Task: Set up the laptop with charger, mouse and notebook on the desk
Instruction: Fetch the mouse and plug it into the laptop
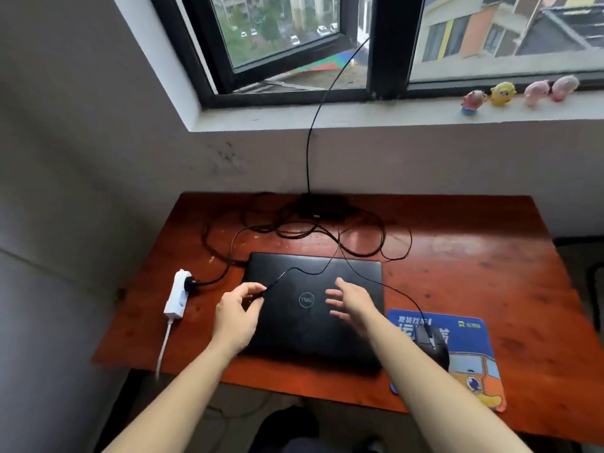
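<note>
Left hand (237, 310): grip pinches thin cable (294, 271); limp, light, best held near its plug.
Right hand (351, 304): grip spread wide above closed laptop (313, 322).

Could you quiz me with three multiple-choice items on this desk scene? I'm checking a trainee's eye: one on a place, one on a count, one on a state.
1. Where does the black mouse sit?
A. on the blue mouse pad
B. on the laptop lid
C. on the windowsill

2. How many toy figures stand on the windowsill?
A. two
B. four
C. six

3. What state is the Dell laptop in?
A. open, screen lit
B. open, screen dark
C. closed

Answers:
1. A, the mouse rests on the pad to the right of the laptop.
2. B, four figures line the sill at right.
3. C, the lid lies flat, logo facing up, under the left hand pinching a thin cable.
</note>
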`<control>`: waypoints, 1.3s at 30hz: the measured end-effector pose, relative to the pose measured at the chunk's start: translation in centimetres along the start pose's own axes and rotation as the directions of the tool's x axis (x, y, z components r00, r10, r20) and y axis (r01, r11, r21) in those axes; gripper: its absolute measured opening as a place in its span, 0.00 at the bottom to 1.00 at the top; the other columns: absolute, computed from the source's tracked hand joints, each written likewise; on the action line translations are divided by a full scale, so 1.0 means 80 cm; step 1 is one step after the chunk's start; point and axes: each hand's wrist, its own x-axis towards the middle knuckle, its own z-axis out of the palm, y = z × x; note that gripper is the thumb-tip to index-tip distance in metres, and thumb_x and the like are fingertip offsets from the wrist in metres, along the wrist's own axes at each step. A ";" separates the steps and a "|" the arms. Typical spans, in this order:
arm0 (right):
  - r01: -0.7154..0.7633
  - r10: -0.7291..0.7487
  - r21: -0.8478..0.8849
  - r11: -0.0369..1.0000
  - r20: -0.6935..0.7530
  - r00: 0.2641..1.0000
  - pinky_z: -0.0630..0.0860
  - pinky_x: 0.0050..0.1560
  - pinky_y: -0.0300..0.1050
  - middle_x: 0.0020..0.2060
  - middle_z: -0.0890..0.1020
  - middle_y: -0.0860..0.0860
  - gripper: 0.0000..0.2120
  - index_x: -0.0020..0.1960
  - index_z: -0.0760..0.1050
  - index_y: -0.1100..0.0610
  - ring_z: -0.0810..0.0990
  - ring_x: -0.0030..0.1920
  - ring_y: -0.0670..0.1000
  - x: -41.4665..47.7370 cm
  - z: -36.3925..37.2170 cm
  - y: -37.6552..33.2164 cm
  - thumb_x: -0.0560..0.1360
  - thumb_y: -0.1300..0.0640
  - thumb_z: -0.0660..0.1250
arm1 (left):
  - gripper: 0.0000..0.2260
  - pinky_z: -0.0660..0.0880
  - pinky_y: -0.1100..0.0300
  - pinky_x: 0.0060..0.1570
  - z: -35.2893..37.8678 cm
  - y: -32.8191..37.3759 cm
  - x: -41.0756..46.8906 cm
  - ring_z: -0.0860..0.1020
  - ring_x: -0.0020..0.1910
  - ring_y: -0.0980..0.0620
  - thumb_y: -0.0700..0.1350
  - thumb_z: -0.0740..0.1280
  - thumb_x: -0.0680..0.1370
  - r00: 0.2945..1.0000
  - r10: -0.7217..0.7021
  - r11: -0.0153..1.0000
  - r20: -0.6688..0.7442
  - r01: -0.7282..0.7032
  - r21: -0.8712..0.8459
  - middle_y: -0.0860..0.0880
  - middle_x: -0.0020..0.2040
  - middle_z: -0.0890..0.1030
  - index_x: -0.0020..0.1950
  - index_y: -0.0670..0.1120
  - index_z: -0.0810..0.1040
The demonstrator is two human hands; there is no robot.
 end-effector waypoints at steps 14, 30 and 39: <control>-0.058 0.031 -0.084 0.995 -0.296 0.955 0.64 0.35 0.40 0.51 0.79 0.52 0.18 0.66 0.74 0.62 0.82 0.52 0.53 0.052 0.145 -0.050 0.79 0.54 0.68 | 0.12 0.73 0.60 0.47 -0.096 -0.093 0.121 0.77 0.46 0.55 0.36 0.73 0.71 0.922 0.387 0.914 0.035 -0.388 0.117 0.58 0.45 0.81 0.46 0.52 0.80; 0.083 -0.029 0.344 0.935 -0.158 0.987 0.82 0.38 0.34 0.43 0.81 0.54 0.08 0.52 0.73 0.56 0.82 0.43 0.49 0.122 0.228 -0.082 0.80 0.68 0.64 | 0.06 0.74 0.60 0.42 -0.077 -0.223 0.173 0.80 0.42 0.52 0.44 0.76 0.72 0.887 -0.416 0.857 0.202 0.456 -0.238 0.50 0.41 0.82 0.44 0.50 0.80; 0.089 -0.106 0.481 0.872 0.008 0.994 0.84 0.47 0.44 0.45 0.81 0.60 0.06 0.57 0.72 0.61 0.84 0.45 0.56 0.212 0.279 -0.166 0.84 0.65 0.57 | 0.05 0.81 0.56 0.42 -0.026 -0.229 0.179 0.83 0.39 0.51 0.40 0.74 0.75 0.754 -0.613 0.657 0.238 0.653 -0.376 0.45 0.41 0.84 0.47 0.46 0.80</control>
